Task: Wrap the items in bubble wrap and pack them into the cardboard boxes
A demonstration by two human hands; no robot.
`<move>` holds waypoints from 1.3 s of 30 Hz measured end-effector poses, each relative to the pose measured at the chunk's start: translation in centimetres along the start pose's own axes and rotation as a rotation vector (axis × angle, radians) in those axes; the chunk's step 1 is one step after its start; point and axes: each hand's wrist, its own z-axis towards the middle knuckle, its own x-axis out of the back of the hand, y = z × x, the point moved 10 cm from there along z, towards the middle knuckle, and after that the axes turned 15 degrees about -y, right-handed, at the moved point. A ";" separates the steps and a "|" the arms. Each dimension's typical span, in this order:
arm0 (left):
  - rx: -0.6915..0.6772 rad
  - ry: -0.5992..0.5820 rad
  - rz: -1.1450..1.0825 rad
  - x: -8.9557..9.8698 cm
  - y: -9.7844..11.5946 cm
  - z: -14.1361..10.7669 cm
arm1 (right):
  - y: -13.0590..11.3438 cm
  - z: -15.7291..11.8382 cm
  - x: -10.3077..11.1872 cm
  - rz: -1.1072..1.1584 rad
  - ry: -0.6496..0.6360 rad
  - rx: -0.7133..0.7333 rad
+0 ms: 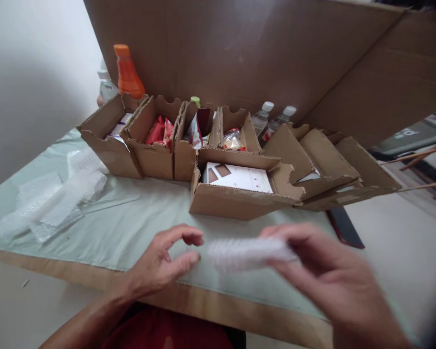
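Above the table's front edge, my right hand (312, 261) grips a flat, pale bundle (245, 253) that looks wrapped in bubble wrap; motion smears it, and what is inside cannot be made out. My left hand (176, 254) is just left of the bundle's end, thumb and fingers curved apart with a gap between them and nothing held. Behind both hands, a cardboard bin (240, 198) lies crosswise, with a white box (238, 178) with brown patches inside it.
Cardboard bins (156, 160) with red packets and other packs stand in a row behind. More bins (330, 160) lean at the right. Bubble wrap (58, 194) lies at left. An orange bottle (128, 72) and clear bottles (263, 118) stand before a tall cardboard panel (221, 48).
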 end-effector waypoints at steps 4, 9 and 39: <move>0.086 0.210 -0.093 3.1 -2.6 -0.1 | 1.0 7.4 5.0 0.285 0.134 -0.006; 0.231 0.185 -0.203 1.6 -6.4 -1.2 | 5.1 15.6 4.4 0.068 -0.007 -0.108; 0.358 0.170 -0.252 2.3 -9.3 -2.4 | 3.1 20.3 -5.1 -0.826 -0.390 -0.332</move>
